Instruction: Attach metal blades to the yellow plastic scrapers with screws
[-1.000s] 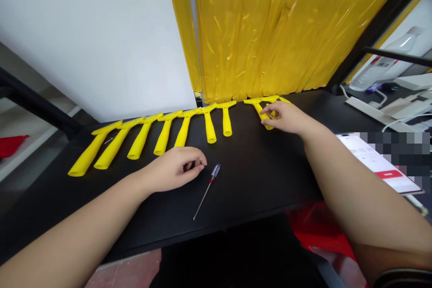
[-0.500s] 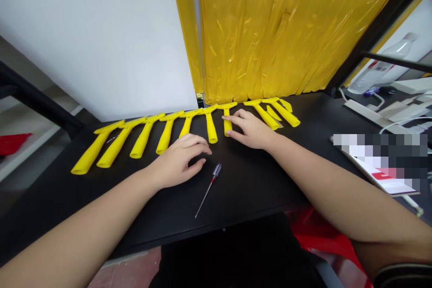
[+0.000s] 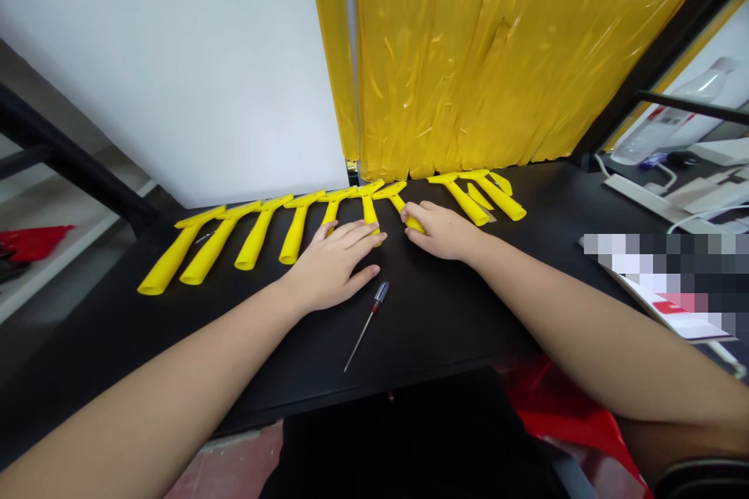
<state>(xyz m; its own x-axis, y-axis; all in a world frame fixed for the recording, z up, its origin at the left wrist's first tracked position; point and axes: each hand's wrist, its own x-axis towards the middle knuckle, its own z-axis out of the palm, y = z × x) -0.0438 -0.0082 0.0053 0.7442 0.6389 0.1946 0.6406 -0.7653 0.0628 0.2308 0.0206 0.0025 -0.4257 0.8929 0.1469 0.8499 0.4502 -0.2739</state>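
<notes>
A row of yellow T-shaped plastic handles [image 3: 211, 248] lies across the black table, crossbars towards the back and hollow ends towards me. My right hand [image 3: 441, 231] has its fingers curled round the lower stem of one T-shaped handle [image 3: 391, 191], which lies at a slant, its crossbar by the neighbouring one. Just left of it, my left hand [image 3: 336, 265] is open, fingers stretched out over the lower end of another T-shaped handle [image 3: 370, 209]; whether it presses on it I cannot tell. In front of both hands lies a screwdriver [image 3: 380, 296] with a clear and red grip.
Two more yellow handles [image 3: 465, 203] and small yellow pieces [image 3: 480, 196] lie to the right on the black table [image 3: 445, 320]. A white panel [image 3: 234, 78] and yellow plastic sheeting [image 3: 468, 54] stand behind. At the right are cables, a plastic bottle [image 3: 684, 105] and a partly blurred flat object.
My right hand has closed round a handle and turned it aslant, its lower end now further right. My left hand has moved right and forward, fingers spreading over the neighbouring handle.
</notes>
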